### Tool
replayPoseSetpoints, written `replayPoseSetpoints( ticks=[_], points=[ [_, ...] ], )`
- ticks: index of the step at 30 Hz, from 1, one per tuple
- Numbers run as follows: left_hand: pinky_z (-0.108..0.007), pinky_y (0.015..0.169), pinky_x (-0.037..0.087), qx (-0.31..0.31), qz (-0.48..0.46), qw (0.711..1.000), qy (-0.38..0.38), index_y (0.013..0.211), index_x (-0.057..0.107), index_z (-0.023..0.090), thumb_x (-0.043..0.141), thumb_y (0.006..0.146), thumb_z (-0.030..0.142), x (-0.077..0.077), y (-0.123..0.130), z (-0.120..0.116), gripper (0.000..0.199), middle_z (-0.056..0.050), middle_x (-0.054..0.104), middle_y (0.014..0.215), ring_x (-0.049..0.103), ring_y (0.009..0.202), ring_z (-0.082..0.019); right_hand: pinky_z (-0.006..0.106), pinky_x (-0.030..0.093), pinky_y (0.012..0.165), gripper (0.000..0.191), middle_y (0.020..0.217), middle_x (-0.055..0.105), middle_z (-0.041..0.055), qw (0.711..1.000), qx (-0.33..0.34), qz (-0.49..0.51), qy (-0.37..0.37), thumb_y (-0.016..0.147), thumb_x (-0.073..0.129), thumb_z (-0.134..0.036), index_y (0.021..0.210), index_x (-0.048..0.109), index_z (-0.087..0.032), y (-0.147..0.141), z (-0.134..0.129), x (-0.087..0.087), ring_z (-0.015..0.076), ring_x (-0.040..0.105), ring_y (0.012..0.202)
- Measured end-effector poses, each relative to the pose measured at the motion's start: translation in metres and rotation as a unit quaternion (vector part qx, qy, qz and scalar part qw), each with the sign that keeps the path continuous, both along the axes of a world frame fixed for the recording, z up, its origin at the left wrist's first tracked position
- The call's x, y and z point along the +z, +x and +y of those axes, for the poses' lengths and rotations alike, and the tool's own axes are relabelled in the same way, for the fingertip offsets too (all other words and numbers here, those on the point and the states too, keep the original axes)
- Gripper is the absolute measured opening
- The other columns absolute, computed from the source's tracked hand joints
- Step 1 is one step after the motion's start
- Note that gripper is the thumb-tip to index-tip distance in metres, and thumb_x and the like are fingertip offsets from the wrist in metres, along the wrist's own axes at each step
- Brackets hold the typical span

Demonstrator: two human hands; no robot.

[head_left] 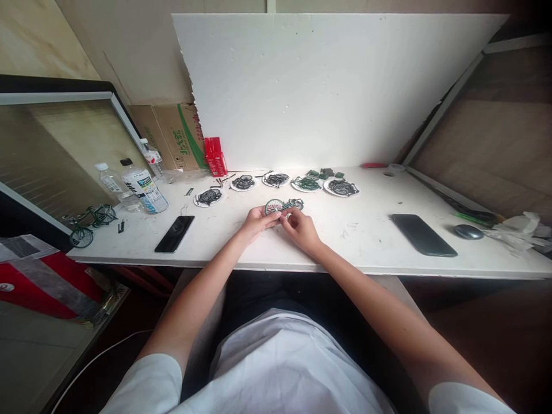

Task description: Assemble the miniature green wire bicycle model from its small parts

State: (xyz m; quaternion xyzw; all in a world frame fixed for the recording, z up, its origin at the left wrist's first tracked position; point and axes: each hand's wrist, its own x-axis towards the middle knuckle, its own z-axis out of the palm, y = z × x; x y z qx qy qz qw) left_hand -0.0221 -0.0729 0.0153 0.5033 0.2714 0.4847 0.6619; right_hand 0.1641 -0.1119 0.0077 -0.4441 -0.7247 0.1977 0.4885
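Observation:
A small green model bicycle [275, 206] is held between my two hands above the white table. My left hand [257, 221] grips it from the left, thumb and fingers closed near the larger spoked wheel. The fingers of my right hand [301, 229] are pinched at the bicycle's middle, and any tiny part between the fingertips is hidden. Just behind stand several white plates: one with black wheel-like parts [209, 197], one with green frames [307, 183], one with dark round parts [341, 187]. Another green model bicycle [92, 222] stands at the table's left end.
Plastic bottles [146, 187] stand at the left, near a phone [174, 234]. A red box [215, 156] and a cardboard box [179, 137] are at the back, beside a white foam board [336, 92]. A dark flat device [423, 234] and a mouse [468, 232] lie right.

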Motion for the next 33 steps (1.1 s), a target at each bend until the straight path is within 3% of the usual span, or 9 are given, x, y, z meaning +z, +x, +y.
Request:
replayPoseSetpoints(
  ticks=[12, 22, 25, 29, 33],
  points=[
    [-0.044, 0.106, 0.057, 0.010, 0.024, 1.000, 0.013, 0.105, 0.082, 0.015, 0.099, 0.072, 0.040, -0.005, -0.001, 0.004, 0.045, -0.012, 0.082, 0.107, 0.076, 0.098, -0.022, 0.030, 0.034, 0.060, 0.023, 0.063, 0.055, -0.0038, 1.000, 0.004, -0.016, 0.008, 0.103, 0.058, -0.042, 0.110, 0.064, -0.021, 0.001, 0.001, -0.001, 0.0156, 0.047, 0.055],
    [-0.043, 0.104, 0.058, 0.029, -0.006, 1.000, 0.009, 0.110, 0.082, 0.016, 0.098, 0.072, 0.040, 0.003, -0.002, 0.001, 0.049, -0.012, 0.081, 0.116, 0.075, 0.109, -0.025, 0.030, 0.038, 0.060, 0.027, 0.066, 0.058, -0.0021, 0.998, -0.017, 0.011, 0.060, 0.107, 0.053, -0.046, 0.110, 0.065, -0.022, 0.000, -0.006, 0.002, 0.0152, 0.050, 0.056],
    [-0.043, 0.106, 0.058, 0.058, -0.023, 0.998, 0.022, 0.105, 0.081, 0.016, 0.096, 0.075, 0.039, 0.008, -0.010, 0.006, 0.040, -0.012, 0.080, 0.120, 0.074, 0.114, -0.025, 0.030, 0.039, 0.059, 0.024, 0.064, 0.055, -0.0032, 0.995, -0.029, 0.050, 0.083, 0.107, 0.054, -0.044, 0.109, 0.065, -0.022, 0.000, -0.007, 0.004, 0.0150, 0.048, 0.055],
    [-0.042, 0.100, 0.061, 0.154, -0.027, 0.988, 0.012, 0.098, 0.079, 0.014, 0.095, 0.072, 0.035, 0.015, -0.026, 0.016, 0.037, -0.013, 0.080, 0.110, 0.076, 0.107, -0.025, 0.030, 0.040, 0.059, 0.028, 0.069, 0.059, -0.0010, 0.993, -0.032, 0.100, 0.058, 0.107, 0.055, -0.048, 0.110, 0.065, -0.022, 0.003, -0.003, 0.006, 0.0160, 0.049, 0.059],
    [-0.040, 0.096, 0.062, 0.247, -0.014, 0.968, 0.037, 0.098, 0.075, 0.014, 0.092, 0.071, 0.035, 0.019, -0.041, 0.028, 0.038, -0.012, 0.079, 0.109, 0.077, 0.103, -0.023, 0.031, 0.043, 0.062, 0.030, 0.074, 0.065, 0.0014, 0.997, -0.040, 0.060, 0.019, 0.106, 0.056, -0.049, 0.110, 0.068, -0.022, 0.009, 0.005, 0.009, 0.0180, 0.055, 0.064]
  ],
)
